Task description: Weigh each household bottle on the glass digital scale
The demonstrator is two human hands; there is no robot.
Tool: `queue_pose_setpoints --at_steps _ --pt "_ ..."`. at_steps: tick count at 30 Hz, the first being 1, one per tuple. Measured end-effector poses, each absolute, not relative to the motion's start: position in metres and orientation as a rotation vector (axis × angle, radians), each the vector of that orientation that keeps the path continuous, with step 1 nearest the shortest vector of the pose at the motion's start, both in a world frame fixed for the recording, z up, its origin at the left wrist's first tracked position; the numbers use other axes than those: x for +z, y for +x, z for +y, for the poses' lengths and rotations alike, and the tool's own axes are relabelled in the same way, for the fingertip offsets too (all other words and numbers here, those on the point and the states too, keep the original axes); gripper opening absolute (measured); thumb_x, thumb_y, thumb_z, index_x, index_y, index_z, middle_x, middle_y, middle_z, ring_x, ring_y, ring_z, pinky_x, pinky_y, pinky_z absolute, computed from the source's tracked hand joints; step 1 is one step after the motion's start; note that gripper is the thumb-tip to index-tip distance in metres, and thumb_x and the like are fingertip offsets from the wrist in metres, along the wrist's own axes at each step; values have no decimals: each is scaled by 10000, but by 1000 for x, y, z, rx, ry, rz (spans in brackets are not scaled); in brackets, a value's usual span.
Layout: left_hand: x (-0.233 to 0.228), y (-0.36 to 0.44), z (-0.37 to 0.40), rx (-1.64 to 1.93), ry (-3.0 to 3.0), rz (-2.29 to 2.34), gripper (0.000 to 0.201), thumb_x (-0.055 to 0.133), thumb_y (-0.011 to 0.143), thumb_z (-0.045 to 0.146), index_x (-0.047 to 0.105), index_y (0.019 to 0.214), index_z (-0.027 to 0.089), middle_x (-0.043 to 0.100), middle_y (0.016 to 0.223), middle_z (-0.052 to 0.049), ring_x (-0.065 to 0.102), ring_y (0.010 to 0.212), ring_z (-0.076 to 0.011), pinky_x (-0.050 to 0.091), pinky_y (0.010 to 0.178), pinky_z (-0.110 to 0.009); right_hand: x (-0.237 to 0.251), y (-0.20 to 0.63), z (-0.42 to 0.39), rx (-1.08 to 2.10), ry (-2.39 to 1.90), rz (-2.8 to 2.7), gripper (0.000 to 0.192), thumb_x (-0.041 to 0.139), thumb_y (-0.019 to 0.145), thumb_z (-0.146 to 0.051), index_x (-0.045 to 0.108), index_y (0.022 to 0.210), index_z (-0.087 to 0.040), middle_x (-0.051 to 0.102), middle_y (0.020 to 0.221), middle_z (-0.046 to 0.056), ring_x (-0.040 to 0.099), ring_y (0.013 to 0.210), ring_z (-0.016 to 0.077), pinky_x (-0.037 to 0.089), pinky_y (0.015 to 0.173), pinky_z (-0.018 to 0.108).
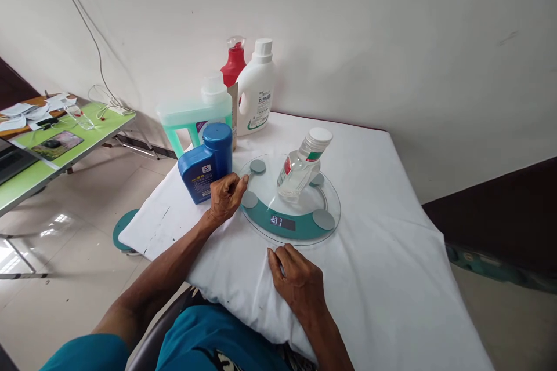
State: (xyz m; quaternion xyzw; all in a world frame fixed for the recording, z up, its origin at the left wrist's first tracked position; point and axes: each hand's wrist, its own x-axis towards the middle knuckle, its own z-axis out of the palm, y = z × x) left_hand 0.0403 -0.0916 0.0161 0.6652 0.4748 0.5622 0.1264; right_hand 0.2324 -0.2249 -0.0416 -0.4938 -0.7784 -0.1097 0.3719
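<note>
Our left hand (226, 196) rests empty at the round glass scale's (290, 226) nine o'clock edge; our right hand (296, 278) lies flat and empty at six o'clock. A clear bottle (302, 167) stands tilted on the scale.

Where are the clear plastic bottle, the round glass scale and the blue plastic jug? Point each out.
clear plastic bottle (300, 171), head view, on its clear body.
round glass scale (331, 194), head view, on its bare glass rim.
blue plastic jug (204, 171), head view, on its front label.
</note>
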Motion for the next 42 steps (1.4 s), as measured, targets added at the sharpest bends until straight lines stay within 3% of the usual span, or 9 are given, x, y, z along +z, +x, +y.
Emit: queue_pose_setpoints --at_steps 5,14,34,42 --pt "15 40 -94 1662 1952 1365 645 530 1029 623 345 575 204 322 525 38 276 498 -86 281 513 -263 -43 232 -225 -261 -1251 -1993 404 558 1093 -175 509 695 -219 493 634 -49 473 531 92 360 538 255" --pt "8 43 -92 1824 2169 1225 486 626 1026 269 388 610 189 344 533 66 298 482 -52 251 488 -231 -47 233 -224 -258 -1238 -1966 395 537 1098 -178 511 706 -221 502 648 -40 482 545 100 364 546 259" --pt "2 45 -94 1679 2135 1295 497 602 1037 343 409 603 196 345 537 57 304 489 -67 255 493 -249 -48 233 -224 -269 -1234 -1956 394 546 1096 -176 497 708 -227 494 641 -43 478 537 102 358 539 270" --pt "3 47 -94 1748 2189 1196 463 646 1012 233 397 624 194 349 543 68 302 487 -56 251 488 -236 -48 233 -224 -263 -1230 -1958 376 554 1092 -169 509 723 -220 500 647 -43 486 544 97 376 546 255"
